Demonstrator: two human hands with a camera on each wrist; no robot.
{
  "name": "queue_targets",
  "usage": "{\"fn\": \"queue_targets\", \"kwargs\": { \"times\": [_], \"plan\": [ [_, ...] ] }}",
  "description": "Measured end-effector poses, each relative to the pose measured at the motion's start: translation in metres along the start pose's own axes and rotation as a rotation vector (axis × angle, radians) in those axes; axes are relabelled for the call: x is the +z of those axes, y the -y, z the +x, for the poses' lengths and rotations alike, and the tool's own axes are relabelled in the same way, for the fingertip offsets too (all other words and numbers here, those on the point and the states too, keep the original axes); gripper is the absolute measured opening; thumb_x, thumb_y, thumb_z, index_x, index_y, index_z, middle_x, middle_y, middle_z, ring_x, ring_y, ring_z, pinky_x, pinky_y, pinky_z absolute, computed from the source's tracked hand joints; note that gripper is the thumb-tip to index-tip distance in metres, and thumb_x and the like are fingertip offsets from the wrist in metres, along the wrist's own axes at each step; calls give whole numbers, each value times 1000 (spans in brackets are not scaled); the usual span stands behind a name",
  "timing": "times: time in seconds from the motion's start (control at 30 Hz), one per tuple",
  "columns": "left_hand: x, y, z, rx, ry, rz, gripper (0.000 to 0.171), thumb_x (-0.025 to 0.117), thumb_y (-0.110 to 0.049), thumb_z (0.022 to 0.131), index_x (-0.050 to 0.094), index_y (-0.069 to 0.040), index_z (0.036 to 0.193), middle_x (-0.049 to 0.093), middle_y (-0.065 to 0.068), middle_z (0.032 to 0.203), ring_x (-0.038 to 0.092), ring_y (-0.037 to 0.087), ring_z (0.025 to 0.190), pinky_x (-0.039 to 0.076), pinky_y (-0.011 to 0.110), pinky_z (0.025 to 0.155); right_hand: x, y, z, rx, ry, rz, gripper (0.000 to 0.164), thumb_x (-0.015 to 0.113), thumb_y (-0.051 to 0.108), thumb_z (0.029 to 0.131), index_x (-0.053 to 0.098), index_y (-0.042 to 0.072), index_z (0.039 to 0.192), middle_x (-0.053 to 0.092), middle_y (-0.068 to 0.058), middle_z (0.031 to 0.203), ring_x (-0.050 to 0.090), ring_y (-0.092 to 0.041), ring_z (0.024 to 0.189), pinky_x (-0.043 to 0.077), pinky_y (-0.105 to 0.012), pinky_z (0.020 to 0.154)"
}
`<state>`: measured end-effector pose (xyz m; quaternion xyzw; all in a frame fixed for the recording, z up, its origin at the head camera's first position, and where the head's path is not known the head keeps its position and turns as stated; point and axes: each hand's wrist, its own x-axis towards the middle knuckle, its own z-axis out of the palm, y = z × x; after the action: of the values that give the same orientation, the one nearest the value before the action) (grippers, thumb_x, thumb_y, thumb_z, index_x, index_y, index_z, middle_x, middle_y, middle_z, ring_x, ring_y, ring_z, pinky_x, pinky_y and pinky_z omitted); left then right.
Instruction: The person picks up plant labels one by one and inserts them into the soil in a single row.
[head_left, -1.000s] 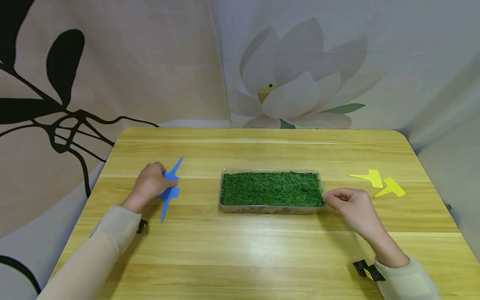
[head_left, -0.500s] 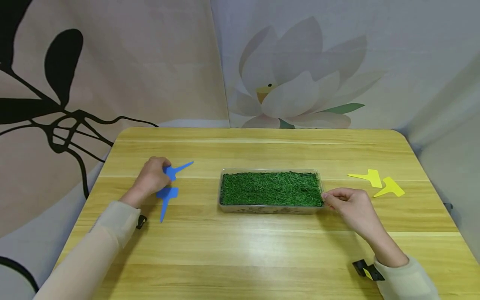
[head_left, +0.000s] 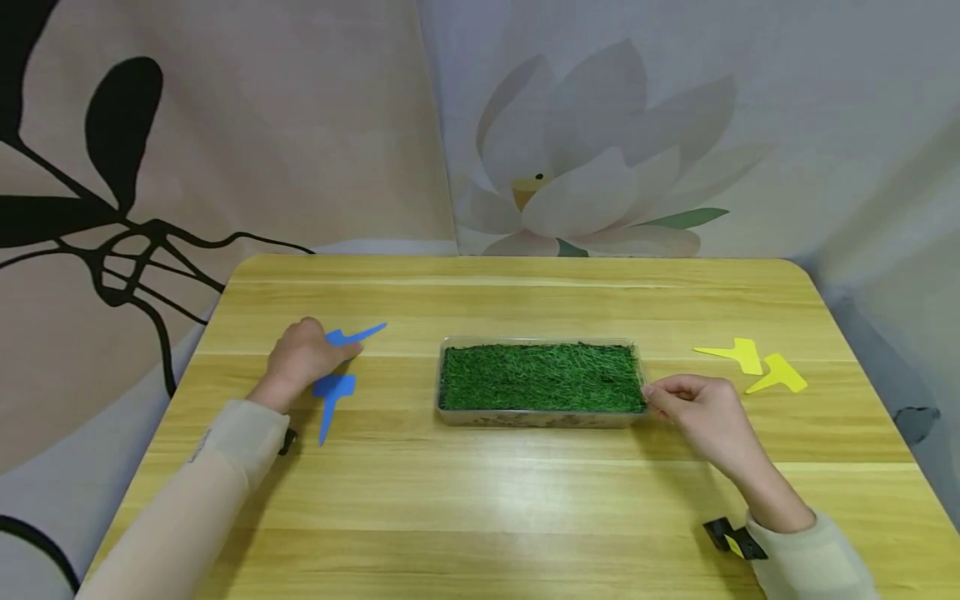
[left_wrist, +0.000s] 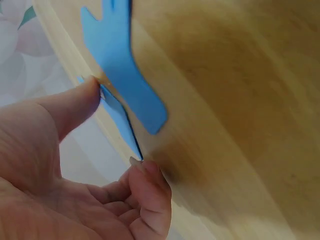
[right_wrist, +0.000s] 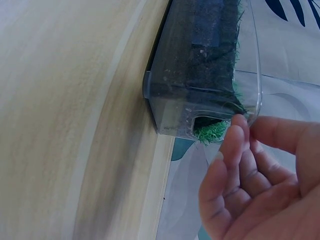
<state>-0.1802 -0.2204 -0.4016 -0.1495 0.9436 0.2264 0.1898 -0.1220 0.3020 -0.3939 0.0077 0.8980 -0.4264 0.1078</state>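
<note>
With thumb and fingertip at two opposite edges of its head, my left hand (head_left: 303,358) pinches the farther blue T-shaped plant label (left_wrist: 119,116). Its pointed stem runs to the right in the head view. Right beside it, nearer the front, a second blue plant label (head_left: 335,392) lies flat with its point toward me. At mid-table stands a clear plastic box (head_left: 536,419) filled with artificial grass (head_left: 540,377). My right hand (head_left: 705,417) pinches the box's rim at its right end, thumb against fingertips, as the right wrist view shows.
Two yellow T-shaped plant labels (head_left: 742,356) lie to the right of the box, behind my right hand. The wooden table (head_left: 480,508) ends at the back against a printed curtain (head_left: 337,125). A green tuft (right_wrist: 211,131) pokes through an opening in the box's end.
The farther blue label has turned, its stem swinging from up-right to nearly sideways. My left thumb has shifted across its head. The right hand and box have stayed put.
</note>
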Motion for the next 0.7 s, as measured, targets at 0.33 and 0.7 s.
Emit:
{"fn": "queue_targets", "kwargs": {
  "times": [0.33,0.7],
  "plan": [
    [-5,-1,10,20,39,-60,38,77,-20,97,56,1,73,45,6,69,41,19,61,38,31,57,0,-1,1,-1,-4,-4,32,68,35,104,81,7,103,77,-8,92,64,-24,76,49,-30,61],
    [-11,-4,10,-17,73,-103,48,76,-17,96,57,16,126,57,32,128,55,40,108,51,53,94,0,-1,1,10,-1,2,32,68,35,104,81,6,105,76,-7,91,62,-22,74,48,-30,60]
  ]
}}
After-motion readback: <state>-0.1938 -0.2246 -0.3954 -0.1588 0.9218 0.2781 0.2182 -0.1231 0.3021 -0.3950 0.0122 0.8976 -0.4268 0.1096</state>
